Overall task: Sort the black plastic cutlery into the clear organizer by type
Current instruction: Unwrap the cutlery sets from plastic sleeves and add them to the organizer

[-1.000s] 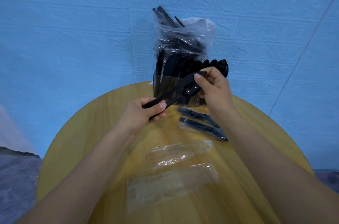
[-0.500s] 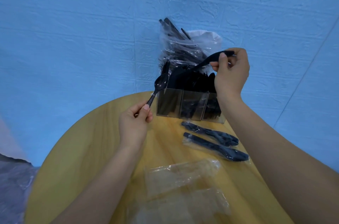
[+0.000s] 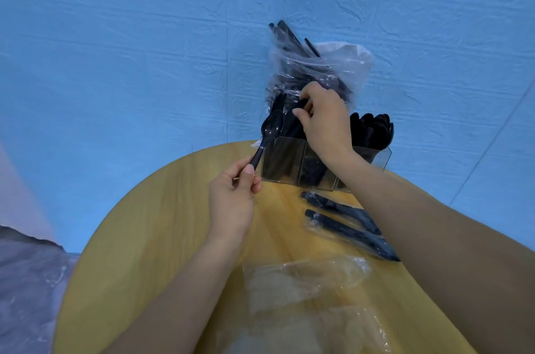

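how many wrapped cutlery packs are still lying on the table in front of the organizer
2. One wrapped pack lies just in front of the clear organizer; the second wrapped pack lies beside it, nearer the person. The right forearm covers their far ends and may hide more.

- No text, label, brand, number or sign can be read anywhere in the head view.
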A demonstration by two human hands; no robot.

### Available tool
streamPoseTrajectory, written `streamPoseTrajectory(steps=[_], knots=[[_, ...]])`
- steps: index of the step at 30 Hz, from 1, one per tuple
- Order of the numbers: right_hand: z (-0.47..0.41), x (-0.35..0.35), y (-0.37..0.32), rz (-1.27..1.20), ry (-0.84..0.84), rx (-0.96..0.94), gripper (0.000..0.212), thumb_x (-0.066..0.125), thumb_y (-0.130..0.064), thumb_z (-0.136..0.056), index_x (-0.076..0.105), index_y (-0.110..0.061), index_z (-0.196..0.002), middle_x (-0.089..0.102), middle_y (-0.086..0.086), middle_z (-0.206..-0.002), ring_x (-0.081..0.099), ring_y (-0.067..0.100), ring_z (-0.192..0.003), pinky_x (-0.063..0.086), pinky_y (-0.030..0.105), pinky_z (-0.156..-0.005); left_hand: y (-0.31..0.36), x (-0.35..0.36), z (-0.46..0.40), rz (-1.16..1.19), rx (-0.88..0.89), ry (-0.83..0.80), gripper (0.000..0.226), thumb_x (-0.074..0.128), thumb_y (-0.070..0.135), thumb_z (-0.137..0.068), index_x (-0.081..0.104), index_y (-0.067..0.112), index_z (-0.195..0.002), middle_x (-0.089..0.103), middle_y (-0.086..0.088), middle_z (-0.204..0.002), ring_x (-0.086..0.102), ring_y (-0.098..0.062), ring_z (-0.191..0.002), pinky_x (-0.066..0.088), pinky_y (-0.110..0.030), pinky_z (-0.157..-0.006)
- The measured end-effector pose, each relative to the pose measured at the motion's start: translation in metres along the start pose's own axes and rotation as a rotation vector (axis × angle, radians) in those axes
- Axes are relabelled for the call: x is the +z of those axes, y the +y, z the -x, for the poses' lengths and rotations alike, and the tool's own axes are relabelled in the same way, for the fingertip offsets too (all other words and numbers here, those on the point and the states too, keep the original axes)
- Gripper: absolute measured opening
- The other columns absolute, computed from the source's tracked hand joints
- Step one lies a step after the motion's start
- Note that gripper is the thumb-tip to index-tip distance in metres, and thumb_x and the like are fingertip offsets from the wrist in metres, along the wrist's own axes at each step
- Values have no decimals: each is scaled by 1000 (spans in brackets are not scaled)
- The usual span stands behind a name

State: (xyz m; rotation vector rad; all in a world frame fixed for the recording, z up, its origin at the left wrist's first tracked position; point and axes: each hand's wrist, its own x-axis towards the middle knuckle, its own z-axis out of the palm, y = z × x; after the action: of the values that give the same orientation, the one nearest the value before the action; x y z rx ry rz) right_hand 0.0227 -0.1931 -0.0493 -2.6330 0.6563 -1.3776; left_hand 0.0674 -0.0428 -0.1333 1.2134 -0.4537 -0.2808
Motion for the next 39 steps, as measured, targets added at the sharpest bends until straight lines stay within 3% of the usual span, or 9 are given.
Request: streamPoseTrajectory(steps=[4, 7, 11, 15, 18, 25, 30, 35, 39], knots=[[2, 7, 5, 207, -34, -32, 24, 66, -23, -87, 64, -9, -107, 57, 8, -104, 45, 27, -104, 30, 32, -83, 1, 1, 2, -12, 24, -15, 21, 48, 10, -97, 64, 22, -105, 60, 2, -78, 55, 2, -62, 48, -15, -64], [7, 4, 0, 170, 39, -15, 31, 60, -21, -91, 62, -12, -120, 53, 10, -110, 43, 28, -105, 28, 32, -84, 2, 1, 5, -30, 31, -20, 22, 48, 11, -97, 63, 25, -103, 62, 2, -81, 55, 5, -62, 46, -11, -60], [34, -11, -16, -330, 25, 127, 26, 40, -19, -101, 62, -6, -94, 57, 9, -85, 51, 18, -83, 38, 31, -71, 5, 4, 9, -39, 48, -41, 21, 49, 11, -97, 63, 26, -101, 61, 5, -77, 53, 5, -59, 44, -11, -58], [59, -25, -25, -672, -103, 365, 24, 41, -31, -100, 56, -15, -108, 57, -4, -80, 56, 0, -61, 44, 17, -60, 5, 6, 15, -102, 77, -103, 20, 50, 12, -96, 64, 22, -107, 57, 8, -67, 50, 5, -56, 42, -10, -56], [66, -28, -24, -750, -76, 443, 8, 48, -15, -98, 55, -15, -101, 56, -3, -74, 54, -1, -54, 46, 17, -56, 6, 8, 22, -231, 129, -178, 21, 49, 16, -96, 64, 24, -108, 58, 11, -71, 51, 7, -57, 39, -8, -58], [76, -36, -20, -649, -70, 518, 19, 45, -4, -90, 58, -18, -86, 57, -7, -55, 53, 3, -49, 45, 27, -54, 4, 11, 31, -611, 401, -316, 25, 43, 30, -98, 57, 25, -119, 57, 11, -96, 54, -4, -82, 43, -20, -68], [79, -42, -19, -949, -168, 531, 31, 47, -4, -95, 55, -23, -119, 70, 2, -97, 53, 8, -53, 46, 24, -55, 8, 10, 31, -448, 301, -354, 20, 42, 24, -99, 56, 38, -98, 56, 12, -76, 53, -4, -76, 40, -14, -66], [84, -45, -8, -1110, -188, 522, 9, 55, -12, -93, 61, -14, -99, 65, -6, -71, 59, 9, -64, 51, 24, -69, 9, 12, 31, -293, 227, -355, 26, 41, 22, -99, 57, 35, -84, 54, 19, -65, 48, 6, -66, 34, -5, -61], [86, -46, -2, -1166, -163, 541, 9, 60, -12, -86, 61, -9, -95, 66, 0, -75, 62, 11, -68, 54, 23, -72, 8, 12, 29, -256, 211, -369, 25, 41, 22, -100, 61, 34, -92, 57, 14, -67, 50, 4, -69, 36, -7, -64]])
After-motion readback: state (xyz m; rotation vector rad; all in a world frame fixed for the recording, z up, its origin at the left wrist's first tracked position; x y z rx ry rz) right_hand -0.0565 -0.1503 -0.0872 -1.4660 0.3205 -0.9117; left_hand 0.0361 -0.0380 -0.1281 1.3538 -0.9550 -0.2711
